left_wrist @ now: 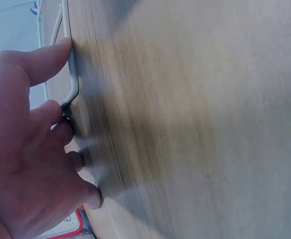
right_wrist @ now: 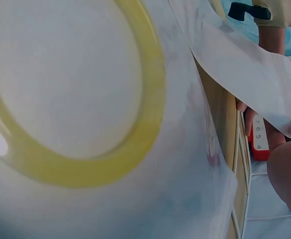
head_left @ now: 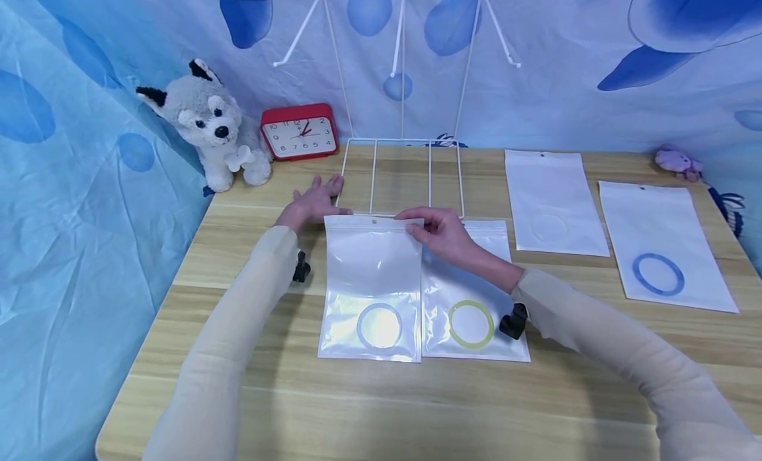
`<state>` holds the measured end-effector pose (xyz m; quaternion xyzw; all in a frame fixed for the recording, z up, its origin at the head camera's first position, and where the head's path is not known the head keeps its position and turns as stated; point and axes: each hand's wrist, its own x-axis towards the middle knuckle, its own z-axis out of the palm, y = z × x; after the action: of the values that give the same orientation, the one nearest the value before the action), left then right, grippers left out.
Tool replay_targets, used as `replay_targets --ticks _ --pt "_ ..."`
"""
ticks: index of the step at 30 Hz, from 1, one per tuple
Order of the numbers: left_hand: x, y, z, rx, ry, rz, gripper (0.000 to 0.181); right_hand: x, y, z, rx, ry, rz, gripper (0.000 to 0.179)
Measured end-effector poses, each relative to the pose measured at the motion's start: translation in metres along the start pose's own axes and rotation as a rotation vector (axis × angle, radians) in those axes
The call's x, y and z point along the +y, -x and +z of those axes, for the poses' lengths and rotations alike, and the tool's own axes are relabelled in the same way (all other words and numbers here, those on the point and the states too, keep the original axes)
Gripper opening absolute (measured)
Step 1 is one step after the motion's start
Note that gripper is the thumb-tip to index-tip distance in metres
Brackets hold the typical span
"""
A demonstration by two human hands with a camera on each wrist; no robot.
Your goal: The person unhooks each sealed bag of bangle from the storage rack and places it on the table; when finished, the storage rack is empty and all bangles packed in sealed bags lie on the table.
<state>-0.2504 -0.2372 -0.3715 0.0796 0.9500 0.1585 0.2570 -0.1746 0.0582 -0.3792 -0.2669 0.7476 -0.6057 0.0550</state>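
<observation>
A white zip-top bag (head_left: 372, 262) with a pale blue ring (head_left: 380, 326) showing through it lies before me. At its upper right corner my right hand (head_left: 443, 233) pinches the top edge, which is raised off the table in the right wrist view. Partly under my right forearm is a second white zip-top bag (head_left: 437, 289) with a yellow-green ring (head_left: 490, 323). My left hand (head_left: 312, 202) rests at the near left corner of a white wire rack (head_left: 405, 140), fingers spread. In the left wrist view its thumb touches the front wire (left_wrist: 73, 64).
Two more white bags lie to the right, one with a faint ring (head_left: 550, 228), the other with a blue ring (head_left: 658, 274). A husky plush (head_left: 208, 124) and red alarm clock (head_left: 299, 131) stand at back left. A small purple toy (head_left: 677, 162) sits at back right.
</observation>
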Motion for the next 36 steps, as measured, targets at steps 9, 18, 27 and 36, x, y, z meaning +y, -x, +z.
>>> replay_targets --ticks 9,18,27,36 --pt "-0.001 0.0 0.001 0.002 -0.013 -0.007 0.094 0.009 -0.004 0.001 -0.018 0.016 0.017 0.023" --pt "-0.001 -0.001 0.002 0.001 -0.009 -0.009 0.094 0.015 -0.005 0.003 -0.011 0.108 -0.002 0.023" --pt "-0.002 -0.001 0.001 -0.007 -0.008 -0.01 0.094 0.021 -0.006 0.006 0.001 0.164 -0.064 0.024" --pt "0.0 0.0 0.001 -0.006 -0.008 -0.023 0.092 0.025 -0.007 0.005 -0.023 0.264 -0.173 0.028"
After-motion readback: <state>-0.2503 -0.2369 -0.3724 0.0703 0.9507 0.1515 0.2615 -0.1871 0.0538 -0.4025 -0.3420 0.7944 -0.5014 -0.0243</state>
